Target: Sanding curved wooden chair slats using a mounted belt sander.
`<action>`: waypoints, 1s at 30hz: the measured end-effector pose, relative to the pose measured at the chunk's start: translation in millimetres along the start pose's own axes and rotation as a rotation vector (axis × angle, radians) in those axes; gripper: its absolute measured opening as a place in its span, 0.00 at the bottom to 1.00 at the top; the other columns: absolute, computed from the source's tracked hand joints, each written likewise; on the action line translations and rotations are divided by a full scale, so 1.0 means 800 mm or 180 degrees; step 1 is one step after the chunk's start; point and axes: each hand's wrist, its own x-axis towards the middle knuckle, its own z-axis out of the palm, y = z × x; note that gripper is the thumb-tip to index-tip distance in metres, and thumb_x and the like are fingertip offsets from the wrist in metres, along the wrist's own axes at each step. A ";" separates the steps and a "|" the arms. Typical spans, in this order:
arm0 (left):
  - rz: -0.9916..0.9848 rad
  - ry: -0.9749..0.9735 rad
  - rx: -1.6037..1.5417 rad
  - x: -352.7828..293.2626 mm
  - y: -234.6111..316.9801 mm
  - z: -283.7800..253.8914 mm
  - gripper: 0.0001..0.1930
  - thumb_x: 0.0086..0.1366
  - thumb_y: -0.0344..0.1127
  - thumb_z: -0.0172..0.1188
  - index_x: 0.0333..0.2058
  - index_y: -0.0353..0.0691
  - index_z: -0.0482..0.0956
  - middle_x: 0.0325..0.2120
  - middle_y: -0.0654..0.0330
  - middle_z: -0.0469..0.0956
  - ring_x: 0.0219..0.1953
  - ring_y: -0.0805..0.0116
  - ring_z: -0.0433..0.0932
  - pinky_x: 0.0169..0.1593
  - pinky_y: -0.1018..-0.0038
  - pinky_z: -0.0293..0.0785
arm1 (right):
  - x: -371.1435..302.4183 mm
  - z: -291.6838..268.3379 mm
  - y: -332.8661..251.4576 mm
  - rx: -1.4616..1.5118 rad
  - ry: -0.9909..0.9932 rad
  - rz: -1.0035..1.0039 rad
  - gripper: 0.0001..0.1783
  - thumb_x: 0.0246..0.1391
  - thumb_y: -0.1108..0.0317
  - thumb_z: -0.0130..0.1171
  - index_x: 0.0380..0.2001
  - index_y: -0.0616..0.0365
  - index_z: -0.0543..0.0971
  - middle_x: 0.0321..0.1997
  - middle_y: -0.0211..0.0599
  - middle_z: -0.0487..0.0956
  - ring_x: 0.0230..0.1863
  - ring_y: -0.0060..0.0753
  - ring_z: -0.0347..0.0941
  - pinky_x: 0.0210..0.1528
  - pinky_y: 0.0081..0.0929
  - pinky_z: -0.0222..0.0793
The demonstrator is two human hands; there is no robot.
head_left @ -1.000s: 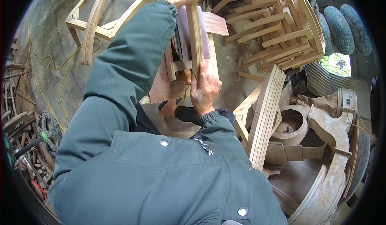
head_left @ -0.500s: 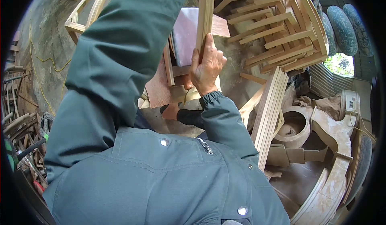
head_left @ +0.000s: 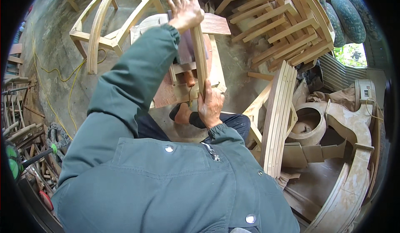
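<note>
A long, slightly curved wooden strip (head_left: 201,52) runs away from me over a low wooden bench. Near its close end, my right hand (head_left: 211,106) is closed around it, thumb on the left side. Farther up, my left hand (head_left: 184,10) lies against the strip with its fingers spread. Beneath the strip is a greyish-purple flat surface (head_left: 186,49), partly hidden by my left sleeve and the strip. An orange-brown handle (head_left: 189,79) sticks out toward me below it. Pale and reddish boards (head_left: 217,24) make up the bench top.
A curved wooden frame (head_left: 95,33) stands at the left, beside a yellow cord (head_left: 75,77). Stacked slatted frames (head_left: 287,24) fill the back right. A bundle of wooden strips (head_left: 277,120) leans at my right, next to a dusty, curved machine housing (head_left: 348,124). Scrap wood lies far left.
My left arm has drawn back, bringing the left hand into view on the strip. The right hand and the strip's near end have come closer to me.
</note>
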 end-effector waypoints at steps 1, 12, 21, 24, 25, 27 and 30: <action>0.0062 -0.0065 0.0028 -0.028 0.008 0.003 0.46 0.67 0.47 0.53 0.77 0.38 0.44 0.74 0.26 0.44 0.78 0.29 0.31 0.75 0.34 0.24 | -0.022 -0.006 0.005 -0.0010 0.0021 0.0012 0.44 0.57 0.65 0.66 0.75 0.59 0.61 0.36 0.39 0.76 0.39 0.45 0.70 0.45 0.42 0.61; 0.0148 -0.0349 -0.0175 -0.245 0.056 -0.015 0.40 0.71 0.39 0.45 0.76 0.29 0.43 0.72 0.20 0.42 0.77 0.24 0.29 0.74 0.33 0.21 | -0.200 -0.104 -0.023 -0.0329 -0.1134 0.0427 0.58 0.49 0.63 0.74 0.78 0.58 0.52 0.32 0.42 0.76 0.32 0.47 0.71 0.36 0.44 0.63; 0.0109 -0.0386 -0.0576 -0.208 0.037 -0.007 0.43 0.68 0.38 0.51 0.76 0.29 0.43 0.72 0.21 0.43 0.77 0.24 0.28 0.73 0.33 0.18 | -0.167 -0.105 -0.027 -0.0559 -0.1032 0.0198 0.59 0.49 0.61 0.73 0.78 0.60 0.51 0.29 0.42 0.76 0.28 0.49 0.70 0.33 0.44 0.60; -0.0138 -0.0400 -0.0713 -0.141 0.012 -0.011 0.43 0.67 0.42 0.51 0.76 0.29 0.45 0.73 0.23 0.45 0.78 0.26 0.30 0.75 0.35 0.19 | -0.093 -0.114 -0.056 -0.0593 -0.0919 0.0126 0.50 0.54 0.62 0.69 0.76 0.60 0.57 0.29 0.40 0.76 0.29 0.46 0.70 0.33 0.43 0.59; -0.0237 -0.0534 -0.0765 -0.116 0.005 -0.019 0.43 0.67 0.42 0.51 0.76 0.30 0.46 0.73 0.24 0.46 0.78 0.27 0.31 0.75 0.36 0.20 | -0.067 -0.118 -0.065 -0.0625 -0.0805 0.0084 0.47 0.56 0.63 0.68 0.76 0.60 0.60 0.29 0.40 0.75 0.29 0.45 0.70 0.33 0.42 0.59; -0.0431 -0.0714 -0.0770 -0.065 -0.012 -0.026 0.43 0.67 0.42 0.51 0.76 0.32 0.47 0.73 0.25 0.47 0.78 0.30 0.33 0.76 0.37 0.22 | -0.009 -0.130 -0.082 -0.0642 -0.0734 0.0069 0.41 0.58 0.65 0.66 0.73 0.60 0.65 0.28 0.39 0.74 0.29 0.44 0.69 0.34 0.42 0.59; -0.0580 -0.1112 -0.0739 0.020 -0.023 -0.006 0.39 0.71 0.46 0.49 0.75 0.36 0.50 0.72 0.28 0.52 0.78 0.29 0.36 0.75 0.35 0.26 | 0.082 -0.148 -0.094 -0.0758 -0.0757 -0.0013 0.39 0.57 0.63 0.66 0.71 0.58 0.69 0.28 0.38 0.74 0.29 0.42 0.70 0.34 0.41 0.60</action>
